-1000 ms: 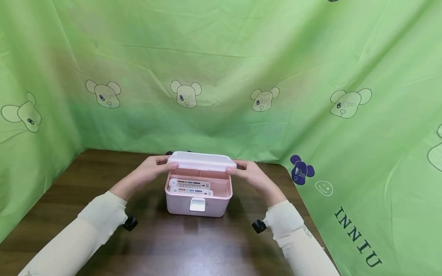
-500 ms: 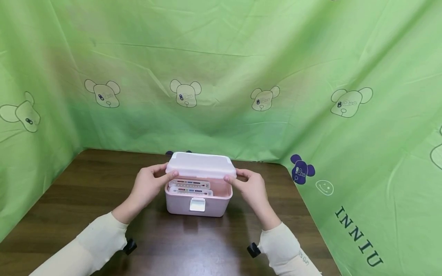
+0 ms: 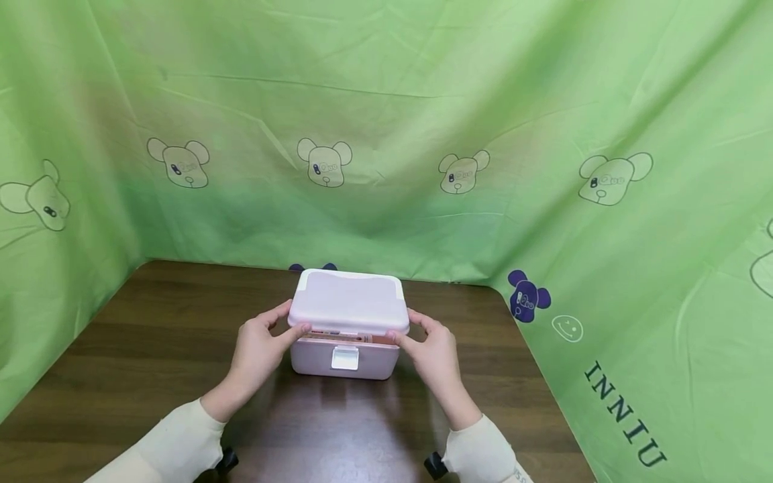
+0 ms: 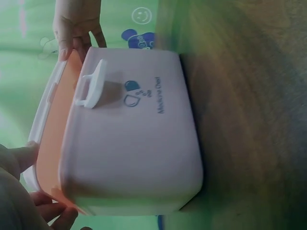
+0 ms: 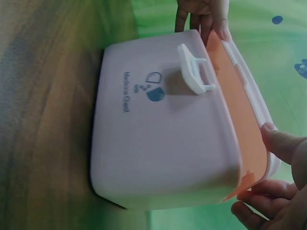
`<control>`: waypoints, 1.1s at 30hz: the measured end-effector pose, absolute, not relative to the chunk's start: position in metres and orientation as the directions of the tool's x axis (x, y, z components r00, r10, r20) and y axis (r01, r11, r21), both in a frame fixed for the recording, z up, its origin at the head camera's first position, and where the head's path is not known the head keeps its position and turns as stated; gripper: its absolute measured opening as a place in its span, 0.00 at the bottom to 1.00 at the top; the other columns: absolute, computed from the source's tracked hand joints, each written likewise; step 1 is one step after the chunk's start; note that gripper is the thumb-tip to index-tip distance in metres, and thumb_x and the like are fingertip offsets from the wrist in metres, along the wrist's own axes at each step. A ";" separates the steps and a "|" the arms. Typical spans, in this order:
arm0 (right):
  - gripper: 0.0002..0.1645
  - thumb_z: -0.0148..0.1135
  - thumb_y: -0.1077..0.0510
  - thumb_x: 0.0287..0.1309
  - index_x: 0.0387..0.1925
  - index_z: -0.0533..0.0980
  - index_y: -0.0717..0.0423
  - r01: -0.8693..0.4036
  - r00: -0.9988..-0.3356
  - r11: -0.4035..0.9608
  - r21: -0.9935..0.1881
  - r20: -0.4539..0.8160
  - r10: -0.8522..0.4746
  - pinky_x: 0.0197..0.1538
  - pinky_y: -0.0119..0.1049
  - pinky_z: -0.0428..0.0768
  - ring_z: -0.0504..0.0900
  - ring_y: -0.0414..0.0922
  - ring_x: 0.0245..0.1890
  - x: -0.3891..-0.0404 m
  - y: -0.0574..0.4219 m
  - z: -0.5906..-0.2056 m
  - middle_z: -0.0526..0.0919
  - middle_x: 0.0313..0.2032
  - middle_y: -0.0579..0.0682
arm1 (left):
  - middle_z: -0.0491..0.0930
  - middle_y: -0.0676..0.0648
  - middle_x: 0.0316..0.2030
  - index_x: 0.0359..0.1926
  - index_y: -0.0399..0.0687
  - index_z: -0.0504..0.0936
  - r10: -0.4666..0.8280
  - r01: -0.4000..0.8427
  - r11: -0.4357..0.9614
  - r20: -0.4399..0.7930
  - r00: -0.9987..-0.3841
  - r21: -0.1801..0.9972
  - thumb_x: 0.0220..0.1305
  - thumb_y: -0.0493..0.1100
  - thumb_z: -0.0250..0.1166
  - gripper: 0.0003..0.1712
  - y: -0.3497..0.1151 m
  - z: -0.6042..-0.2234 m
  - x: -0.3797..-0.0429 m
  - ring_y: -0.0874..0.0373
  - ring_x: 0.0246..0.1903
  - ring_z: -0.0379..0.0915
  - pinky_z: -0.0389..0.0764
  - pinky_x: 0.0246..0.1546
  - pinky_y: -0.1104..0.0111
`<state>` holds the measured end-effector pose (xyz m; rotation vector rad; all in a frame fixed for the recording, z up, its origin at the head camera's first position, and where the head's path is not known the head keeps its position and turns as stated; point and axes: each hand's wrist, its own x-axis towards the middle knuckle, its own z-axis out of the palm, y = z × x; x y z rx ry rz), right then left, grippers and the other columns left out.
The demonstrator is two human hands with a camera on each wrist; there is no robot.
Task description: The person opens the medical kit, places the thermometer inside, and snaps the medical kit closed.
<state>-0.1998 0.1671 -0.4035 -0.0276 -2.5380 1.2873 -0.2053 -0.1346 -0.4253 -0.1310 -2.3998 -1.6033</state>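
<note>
A pale pink medicine chest [image 3: 345,362] stands on the table, "Medicine Chest" printed on its front in both wrist views. Its lid [image 3: 350,302] is tilted, leaving a narrow gap along the front. My left hand [image 3: 258,352] grips the lid's left end, thumb on the front corner and fingers along the side. At the right end, my right hand [image 3: 436,359] holds the lid the same way. The white latch [image 4: 96,85] sticks out from the front wall, unfastened. Through the gap shows a sliver of the thermometer-like strips [image 3: 338,337]; the lid hides most of them.
The dark wooden table [image 3: 151,349] extends on all sides of the chest. A green cloth [image 3: 386,221] printed with bear heads hangs behind and along both sides. Black wrist devices [image 3: 435,465] sit below the cream sleeves.
Both hands have swung the lid forward and down, from nearly upright to almost over the chest. The strips inside have become mostly covered. The chest body has stayed in place.
</note>
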 end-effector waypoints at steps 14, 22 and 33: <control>0.34 0.85 0.49 0.43 0.55 0.85 0.50 -0.161 -0.939 0.537 -0.828 0.295 0.174 0.71 0.48 0.73 0.78 0.47 0.65 -0.201 0.162 -0.426 0.86 0.58 0.44 | 0.82 0.45 0.61 0.63 0.42 0.82 -0.144 0.260 0.398 0.339 -0.930 0.880 0.54 0.50 0.81 0.37 -0.131 -0.450 -0.205 0.47 0.66 0.74 0.74 0.68 0.50; 0.35 0.85 0.52 0.44 0.57 0.84 0.52 -0.174 -0.930 0.529 -0.830 0.315 0.188 0.71 0.46 0.73 0.78 0.46 0.65 -0.209 0.160 -0.432 0.85 0.58 0.44 | 0.82 0.47 0.62 0.63 0.41 0.82 -0.162 0.291 0.378 0.372 -0.914 0.879 0.52 0.48 0.82 0.37 -0.129 -0.458 -0.213 0.49 0.66 0.74 0.72 0.68 0.54; 0.35 0.83 0.56 0.47 0.58 0.82 0.59 -0.179 -0.926 0.489 -0.854 0.315 0.210 0.73 0.49 0.71 0.76 0.50 0.68 -0.228 0.155 -0.437 0.84 0.60 0.50 | 0.81 0.46 0.62 0.63 0.41 0.82 -0.159 0.284 0.376 0.363 -0.918 0.882 0.53 0.46 0.82 0.36 -0.128 -0.454 -0.231 0.48 0.65 0.75 0.74 0.68 0.54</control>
